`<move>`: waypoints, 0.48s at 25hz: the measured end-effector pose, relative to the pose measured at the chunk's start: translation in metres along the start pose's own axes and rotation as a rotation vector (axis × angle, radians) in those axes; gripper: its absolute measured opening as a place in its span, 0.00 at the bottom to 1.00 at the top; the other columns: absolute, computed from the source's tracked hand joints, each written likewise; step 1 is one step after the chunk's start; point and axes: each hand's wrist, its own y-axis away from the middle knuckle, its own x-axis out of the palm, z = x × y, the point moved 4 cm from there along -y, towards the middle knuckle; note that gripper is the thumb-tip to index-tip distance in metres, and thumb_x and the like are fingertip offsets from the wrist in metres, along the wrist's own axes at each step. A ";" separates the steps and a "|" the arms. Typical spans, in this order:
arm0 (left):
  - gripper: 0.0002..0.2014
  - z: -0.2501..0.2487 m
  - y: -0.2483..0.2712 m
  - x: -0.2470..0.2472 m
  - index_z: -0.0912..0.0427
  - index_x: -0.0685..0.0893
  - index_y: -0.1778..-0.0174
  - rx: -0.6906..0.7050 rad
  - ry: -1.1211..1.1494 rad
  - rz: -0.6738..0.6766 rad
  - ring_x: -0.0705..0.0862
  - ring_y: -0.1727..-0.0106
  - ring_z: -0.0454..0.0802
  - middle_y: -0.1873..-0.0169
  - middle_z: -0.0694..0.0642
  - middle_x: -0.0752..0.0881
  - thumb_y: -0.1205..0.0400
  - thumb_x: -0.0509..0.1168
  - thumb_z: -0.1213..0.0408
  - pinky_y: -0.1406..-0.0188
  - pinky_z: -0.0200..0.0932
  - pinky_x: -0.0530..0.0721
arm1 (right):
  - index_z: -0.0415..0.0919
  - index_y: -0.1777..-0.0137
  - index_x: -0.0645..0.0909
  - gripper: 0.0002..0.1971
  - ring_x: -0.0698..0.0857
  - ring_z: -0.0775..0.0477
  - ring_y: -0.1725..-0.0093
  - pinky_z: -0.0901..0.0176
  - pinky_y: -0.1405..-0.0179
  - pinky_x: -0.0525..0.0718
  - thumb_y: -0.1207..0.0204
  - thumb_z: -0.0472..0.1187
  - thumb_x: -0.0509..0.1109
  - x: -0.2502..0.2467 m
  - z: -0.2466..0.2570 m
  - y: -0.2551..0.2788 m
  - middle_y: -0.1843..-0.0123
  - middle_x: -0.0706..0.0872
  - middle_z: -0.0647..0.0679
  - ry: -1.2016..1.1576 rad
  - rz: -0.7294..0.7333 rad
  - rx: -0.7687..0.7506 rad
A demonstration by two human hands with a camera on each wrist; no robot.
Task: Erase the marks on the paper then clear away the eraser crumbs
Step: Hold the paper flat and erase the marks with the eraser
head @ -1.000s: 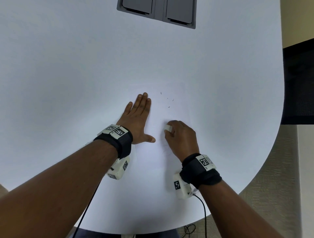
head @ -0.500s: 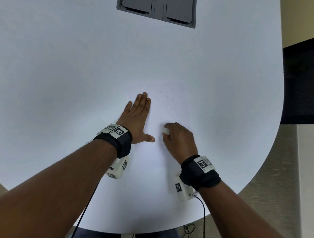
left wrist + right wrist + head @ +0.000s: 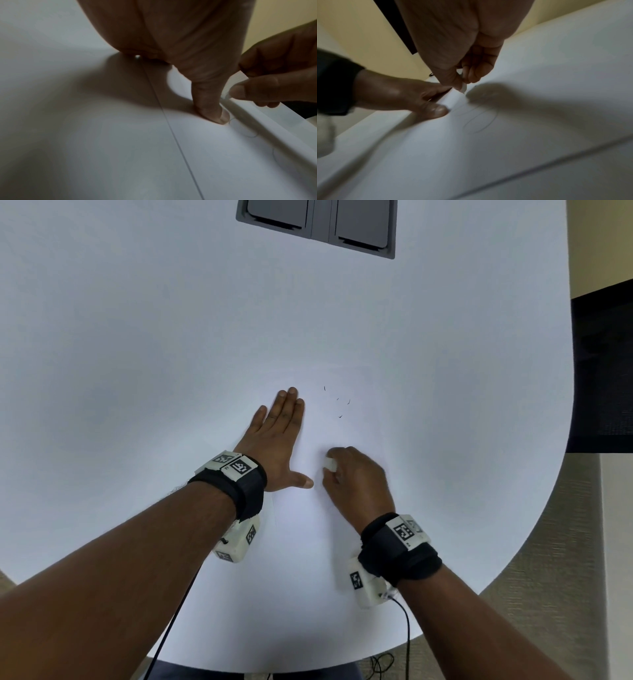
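A white sheet of paper (image 3: pixel 308 542) lies on the white table (image 3: pixel 137 337), barely distinct from it. My left hand (image 3: pixel 277 436) lies flat on the sheet's left part, fingers straight and thumb spread. My right hand (image 3: pixel 356 477) pinches a small white eraser (image 3: pixel 330 464) and holds it down on the paper just right of the left thumb. Faint pencil loops (image 3: pixel 481 121) show on the paper in the right wrist view, below the eraser (image 3: pixel 463 88). Several dark eraser crumbs (image 3: pixel 339 405) lie beyond the hands.
A grey recessed socket box (image 3: pixel 317 224) sits in the table at the far edge. The table's rounded edge (image 3: pixel 534 525) curves close on the right, with carpet below. Cables hang from both wrist cameras toward me.
My right hand with the eraser has slid a little to the left, toward the left thumb. The left hand has stayed flat in place.
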 end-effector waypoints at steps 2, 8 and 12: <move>0.69 0.000 0.000 0.000 0.59 0.27 0.15 0.004 0.007 0.003 0.22 0.17 0.51 0.17 0.55 0.22 0.32 0.67 0.25 0.15 0.55 0.33 | 0.36 0.48 0.85 0.10 0.84 0.43 0.63 0.57 0.66 0.82 0.29 0.34 0.75 0.010 0.012 0.011 0.60 0.86 0.44 -0.004 0.050 -0.044; 0.69 -0.001 0.001 -0.002 0.59 0.26 0.16 -0.002 -0.004 0.010 0.22 0.17 0.51 0.18 0.55 0.21 0.31 0.68 0.27 0.15 0.55 0.33 | 0.37 0.48 0.86 0.10 0.85 0.38 0.62 0.54 0.63 0.83 0.29 0.36 0.73 -0.020 -0.041 -0.029 0.60 0.87 0.44 0.083 -0.022 0.116; 0.69 -0.001 0.001 -0.002 0.59 0.26 0.16 -0.003 -0.004 0.000 0.22 0.17 0.51 0.18 0.55 0.21 0.31 0.69 0.27 0.15 0.55 0.33 | 0.43 0.49 0.84 0.08 0.83 0.45 0.60 0.56 0.60 0.80 0.27 0.41 0.72 -0.024 -0.047 -0.031 0.60 0.86 0.51 -0.013 -0.031 0.216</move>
